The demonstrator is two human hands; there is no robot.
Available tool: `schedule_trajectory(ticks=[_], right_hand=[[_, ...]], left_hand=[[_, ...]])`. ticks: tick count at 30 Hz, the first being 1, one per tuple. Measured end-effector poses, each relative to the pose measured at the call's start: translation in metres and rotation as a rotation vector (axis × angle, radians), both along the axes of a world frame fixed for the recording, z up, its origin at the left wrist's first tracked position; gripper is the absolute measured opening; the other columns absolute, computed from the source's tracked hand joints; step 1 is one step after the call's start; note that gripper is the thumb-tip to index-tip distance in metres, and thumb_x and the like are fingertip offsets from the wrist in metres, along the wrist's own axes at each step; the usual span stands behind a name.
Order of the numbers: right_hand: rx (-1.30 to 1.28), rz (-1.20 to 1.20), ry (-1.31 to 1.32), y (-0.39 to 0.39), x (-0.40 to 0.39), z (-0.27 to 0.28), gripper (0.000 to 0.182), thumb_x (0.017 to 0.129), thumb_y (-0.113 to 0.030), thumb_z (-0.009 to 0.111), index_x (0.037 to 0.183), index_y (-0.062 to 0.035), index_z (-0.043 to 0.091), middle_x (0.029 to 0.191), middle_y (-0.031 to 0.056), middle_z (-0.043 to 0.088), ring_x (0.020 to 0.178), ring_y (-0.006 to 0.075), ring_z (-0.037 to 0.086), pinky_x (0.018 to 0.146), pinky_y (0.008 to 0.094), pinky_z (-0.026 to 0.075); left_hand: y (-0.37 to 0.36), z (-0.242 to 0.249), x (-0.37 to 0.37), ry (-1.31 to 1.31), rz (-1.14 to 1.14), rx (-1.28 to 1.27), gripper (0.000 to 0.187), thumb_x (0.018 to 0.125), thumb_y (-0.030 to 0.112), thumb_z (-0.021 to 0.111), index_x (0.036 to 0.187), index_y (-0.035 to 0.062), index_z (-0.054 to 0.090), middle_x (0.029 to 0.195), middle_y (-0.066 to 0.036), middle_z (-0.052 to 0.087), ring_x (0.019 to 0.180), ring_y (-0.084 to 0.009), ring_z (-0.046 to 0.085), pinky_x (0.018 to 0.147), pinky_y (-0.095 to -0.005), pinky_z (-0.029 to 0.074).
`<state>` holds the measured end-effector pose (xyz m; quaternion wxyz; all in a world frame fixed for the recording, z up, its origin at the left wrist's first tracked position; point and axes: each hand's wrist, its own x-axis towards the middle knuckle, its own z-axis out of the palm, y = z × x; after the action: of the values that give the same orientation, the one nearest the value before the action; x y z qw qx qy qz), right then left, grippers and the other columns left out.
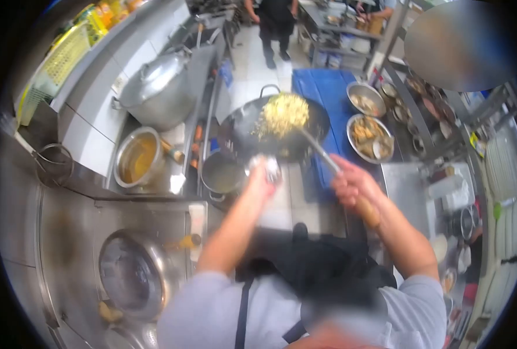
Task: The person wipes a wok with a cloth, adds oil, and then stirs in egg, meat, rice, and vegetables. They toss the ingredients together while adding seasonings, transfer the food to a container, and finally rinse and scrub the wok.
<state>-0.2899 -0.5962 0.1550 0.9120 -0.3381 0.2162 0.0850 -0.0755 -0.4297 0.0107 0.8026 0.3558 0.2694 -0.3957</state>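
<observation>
A dark wok (241, 131) is held out in front of me, over the gap between the stove side and the counter. Yellow food in small pieces (284, 113), like fried rice, is heaped toward its far side. My left hand (259, 181) is closed at the wok's near edge around a white cloth (273, 168); the grip beneath is hidden. My right hand (354, 183) wraps round a long metal cooking utensil with a wooden handle (366, 211). Its shaft runs into the wok, and the food covers its head.
Left are a big lidded pot (159, 87), a pot of amber liquid (137, 157) and a smaller pot (222, 173). Bowls of food (370, 138) stand right, by a blue surface (314, 84). A person (276, 23) stands in the aisle ahead. Plates (503, 174) are stacked far right.
</observation>
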Motion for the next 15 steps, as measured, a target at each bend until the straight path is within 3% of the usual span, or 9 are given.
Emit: schedule_trajectory(ticks=[4, 7, 8, 10, 11, 14, 15], right_hand=[[0.011, -0.18, 0.057, -0.007, -0.029, -0.007, 0.054, 0.095, -0.008, 0.046, 0.144, -0.0244, 0.03, 0.074, -0.0001, 0.044, 0.047, 0.0039, 0.039, 0.041, 0.0203, 0.036], [-0.06, -0.298, 0.118, -0.023, -0.053, -0.023, 0.057, 0.094, -0.007, 0.047, 0.145, -0.0261, 0.029, 0.073, 0.0012, 0.044, 0.048, 0.0048, 0.039, 0.042, 0.021, 0.035], [-0.088, -0.294, 0.147, -0.029, -0.061, -0.032, 0.062, 0.094, -0.007, 0.047, 0.148, -0.0263, 0.024, 0.072, 0.0017, 0.043, 0.049, 0.0056, 0.039, 0.042, 0.0221, 0.036], [-0.186, -0.263, 0.196, -0.037, -0.071, -0.045, 0.067, 0.093, -0.007, 0.047, 0.15, -0.0267, 0.019, 0.072, 0.0016, 0.043, 0.049, 0.0056, 0.038, 0.043, 0.0228, 0.036], [-0.18, -0.275, 0.193, -0.041, -0.072, -0.048, 0.067, 0.093, -0.007, 0.047, 0.15, -0.0267, 0.019, 0.072, 0.0016, 0.043, 0.049, 0.0056, 0.038, 0.043, 0.0228, 0.036], [-0.227, -0.201, 0.196, -0.06, -0.078, -0.069, 0.069, 0.093, -0.007, 0.047, 0.151, -0.0267, 0.014, 0.072, 0.0013, 0.043, 0.049, 0.0057, 0.038, 0.044, 0.0228, 0.036], [-0.11, -0.189, 0.167, -0.071, -0.079, -0.083, 0.069, 0.093, -0.007, 0.047, 0.151, -0.027, 0.014, 0.072, 0.0013, 0.042, 0.049, 0.006, 0.039, 0.044, 0.0225, 0.036]], left_hand=[[-0.046, 0.014, -0.012, -0.085, -0.113, 0.078, 0.01, 0.091, 0.019, 0.051, 0.086, 0.0133, 0.057, 0.068, -0.002, 0.056, 0.054, -0.0185, 0.057, 0.041, -0.0302, 0.044], [-0.054, -0.03, -0.035, -0.372, -0.198, 0.014, 0.006, 0.088, 0.013, 0.051, 0.088, 0.0106, 0.057, 0.072, -0.003, 0.057, 0.057, -0.0167, 0.058, 0.044, -0.033, 0.045], [-0.049, -0.037, -0.055, -0.545, -0.206, 0.08, 0.009, 0.086, 0.007, 0.052, 0.094, 0.008, 0.055, 0.079, -0.004, 0.059, 0.07, -0.0169, 0.06, 0.058, -0.0354, 0.049], [-0.039, -0.084, -0.09, -0.756, -0.178, 0.208, 0.034, 0.079, -0.002, 0.053, 0.112, 0.004, 0.049, 0.1, -0.007, 0.055, 0.088, -0.0174, 0.058, 0.074, -0.033, 0.05], [-0.032, -0.12, -0.096, -0.816, -0.278, 0.296, 0.047, 0.075, -0.002, 0.055, 0.12, 0.0036, 0.045, 0.107, -0.009, 0.053, 0.096, -0.0188, 0.056, 0.08, -0.0341, 0.049], [-0.036, -0.144, -0.111, -0.856, -0.278, 0.455, 0.045, 0.075, -0.002, 0.054, 0.119, 0.0019, 0.048, 0.107, -0.01, 0.057, 0.094, -0.0204, 0.06, 0.077, -0.0362, 0.051], [-0.04, -0.141, -0.107, -0.696, -0.295, 0.4, 0.037, 0.076, 0.0, 0.054, 0.113, 0.0023, 0.052, 0.099, -0.009, 0.059, 0.086, -0.0202, 0.061, 0.071, -0.0362, 0.051]])
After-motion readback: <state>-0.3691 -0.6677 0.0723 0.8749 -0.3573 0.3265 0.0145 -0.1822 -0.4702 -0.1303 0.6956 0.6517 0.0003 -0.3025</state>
